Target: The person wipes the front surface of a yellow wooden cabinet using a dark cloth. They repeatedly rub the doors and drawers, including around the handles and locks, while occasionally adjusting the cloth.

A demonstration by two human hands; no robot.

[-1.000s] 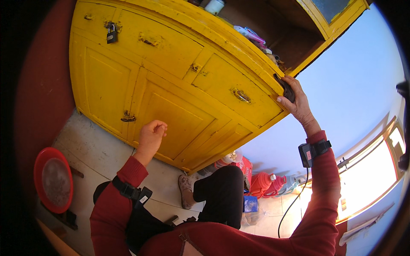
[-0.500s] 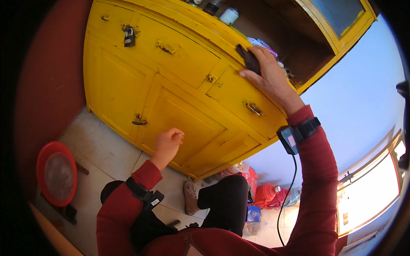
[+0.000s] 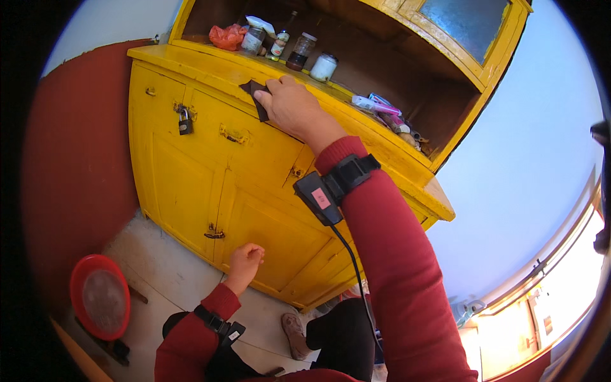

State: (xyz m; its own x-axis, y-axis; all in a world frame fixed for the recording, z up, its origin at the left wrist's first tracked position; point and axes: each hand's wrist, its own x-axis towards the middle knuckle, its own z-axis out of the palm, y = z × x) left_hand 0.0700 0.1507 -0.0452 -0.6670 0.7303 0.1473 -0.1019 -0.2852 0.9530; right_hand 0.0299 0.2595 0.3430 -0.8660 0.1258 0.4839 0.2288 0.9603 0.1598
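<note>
My right hand (image 3: 296,109) presses a dark cloth (image 3: 259,100) against the front edge of the yellow cabinet's (image 3: 184,58) ledge, its fingers closed over the fabric. Part of the cloth hangs over the edge above a drawer handle (image 3: 233,135). My left hand (image 3: 245,264) is held in the air before the lower doors, fingers curled in; whether anything is in them cannot be made out. Behind the cloth, on the ledge, stand a white-filled jar (image 3: 324,67), a jar with dark contents (image 3: 301,52) and a glass bottle (image 3: 280,39).
A red plastic bag (image 3: 227,37) and another jar (image 3: 252,41) sit farther left on the ledge; tubes and small items (image 3: 388,111) lie to the right. A padlock (image 3: 184,121) hangs from the left drawer. On the floor at left is a red basin (image 3: 75,290) holding cloudy water.
My right hand has slid the cloth leftward along the ledge edge, from the right end to near the middle. The view has shifted, showing more of the shelf. My left hand stays curled.
</note>
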